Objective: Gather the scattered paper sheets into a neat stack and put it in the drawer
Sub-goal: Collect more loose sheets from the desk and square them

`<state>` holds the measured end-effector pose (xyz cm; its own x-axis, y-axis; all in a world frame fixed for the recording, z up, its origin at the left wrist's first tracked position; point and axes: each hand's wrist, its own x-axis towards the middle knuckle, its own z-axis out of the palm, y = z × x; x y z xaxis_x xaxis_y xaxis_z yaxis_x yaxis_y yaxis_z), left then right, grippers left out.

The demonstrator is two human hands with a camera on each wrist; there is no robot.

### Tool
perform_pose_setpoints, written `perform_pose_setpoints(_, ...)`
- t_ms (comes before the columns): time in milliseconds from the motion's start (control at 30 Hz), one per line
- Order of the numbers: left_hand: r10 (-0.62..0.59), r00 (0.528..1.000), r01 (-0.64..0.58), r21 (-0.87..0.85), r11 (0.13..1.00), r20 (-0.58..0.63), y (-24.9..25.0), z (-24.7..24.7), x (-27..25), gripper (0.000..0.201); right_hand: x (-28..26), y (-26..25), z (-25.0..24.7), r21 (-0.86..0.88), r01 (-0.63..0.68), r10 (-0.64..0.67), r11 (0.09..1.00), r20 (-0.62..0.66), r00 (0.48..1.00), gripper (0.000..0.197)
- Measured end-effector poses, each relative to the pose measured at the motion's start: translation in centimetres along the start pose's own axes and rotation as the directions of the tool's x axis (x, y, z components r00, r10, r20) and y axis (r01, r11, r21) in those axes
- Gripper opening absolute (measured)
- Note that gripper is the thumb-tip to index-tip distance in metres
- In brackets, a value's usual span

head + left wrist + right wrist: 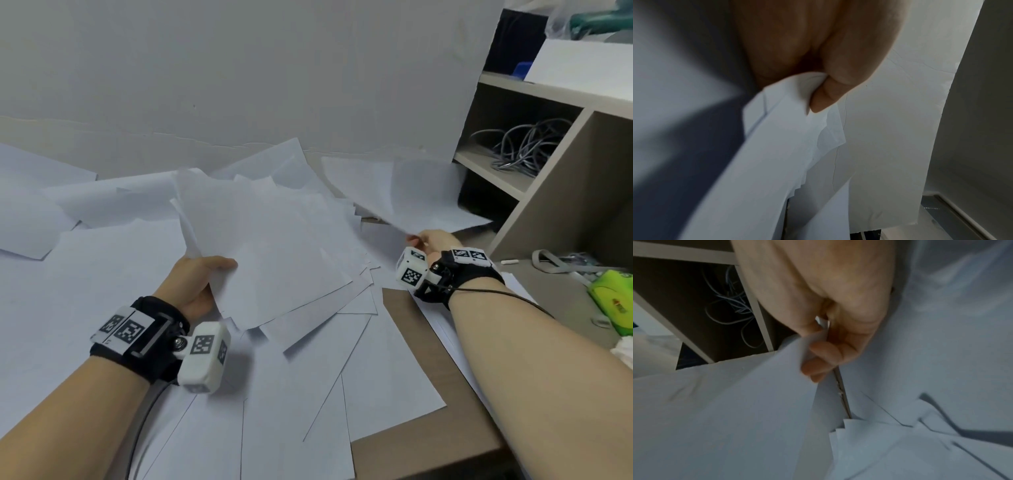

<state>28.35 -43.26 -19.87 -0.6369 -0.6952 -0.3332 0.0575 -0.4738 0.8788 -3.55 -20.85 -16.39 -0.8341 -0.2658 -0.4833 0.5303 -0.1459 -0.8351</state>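
On the surface (411, 442), paper sheets (308, 359) lie scattered. Left hand (195, 284) grips a fanned bundle (274, 253); right hand (433, 241) pinches one sheet (404, 192). Paper is light, limp, slippery: grasp edges.

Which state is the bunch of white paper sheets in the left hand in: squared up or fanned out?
Fanned out. The bunch of white paper sheets gripped by the left hand shows staggered corners and edges.

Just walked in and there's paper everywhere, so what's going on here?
A person is collecting loose sheets off a desk. The left hand grips an uneven bundle of sheets, while the right hand pinches the edge of another sheet lifted near the shelf unit. Many sheets still lie scattered.
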Motion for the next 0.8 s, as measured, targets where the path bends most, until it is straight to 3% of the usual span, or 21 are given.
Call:
perform_pose_setpoints(133, -0.066, 0.997, 0.066, 0.022, 0.998, 0.035, 0.7, -0.3, -0.5, 0.046, -3.3, 2.5, 1.2, -0.249, -0.024, 0.059, 0.968, 0.135, 0.989, 0.005)
perform_pose_setpoints(267, -0.113, 0.992, 0.111, 0.049, 0.993, 0.057, 2.3, -0.8, -2.0, 0.025, -6.1, 3.8, 2.3, -0.495, 0.041, 0.082, 0.868, 0.224, 0.971, 0.023)
perform_pose_setpoints(333, -0.122, 0.988, 0.116, 0.069, 0.991, 0.096, 3.0, -1.2, -2.8, 0.013, -7.2, 3.8, 2.8, -0.669, 0.138, 0.062, 0.73, 0.267, 0.962, 0.027)
perform_pose_setpoints(400, -0.147, 0.978, 0.139, 0.066, 0.988, 0.146, 3.5, -1.5, -3.7, 0.019, -7.9, 3.9, 3.5, -0.816, 0.246, 0.044, 0.523, 0.313, 0.949, 0.029)
perform_pose_setpoints(433, -0.152, 0.973, 0.141, 0.075, 0.987, 0.171, 3.6, -1.8, -4.0, 0.025, -8.2, 4.0, 3.9, -0.841, 0.294, 0.038, 0.455, 0.348, 0.937, 0.02)
perform_pose_setpoints(500, -0.159, 0.963, 0.136, 0.116, 0.984, 0.217, 3.8, -2.2, -4.5, 0.039, -9.1, 4.3, 4.8, -0.844, 0.333, 0.043, 0.42, 0.385, 0.922, 0.003)
perform_pose_setpoints(667, -0.194, 0.937, 0.14, 0.196, 0.971, 0.292, 3.5, -3.0, -5.0, 0.044, -10.8, 5.6, 7.0, -0.866, 0.424, 0.081, 0.267, 0.458, 0.885, 0.019)
perform_pose_setpoints(733, -0.209, 0.936, 0.153, 0.21, 0.966, 0.282, 3.3, -3.0, -4.8, 0.041, -10.9, 6.3, 7.8, -0.873, 0.442, 0.117, 0.206, 0.47, 0.875, 0.029)
perform_pose_setpoints(800, -0.205, 0.951, 0.153, 0.225, 0.962, 0.232, 3.0, -3.1, -4.3, 0.037, -11.3, 7.0, 8.4, -0.872, 0.448, 0.143, 0.199, 0.478, 0.867, 0.027)
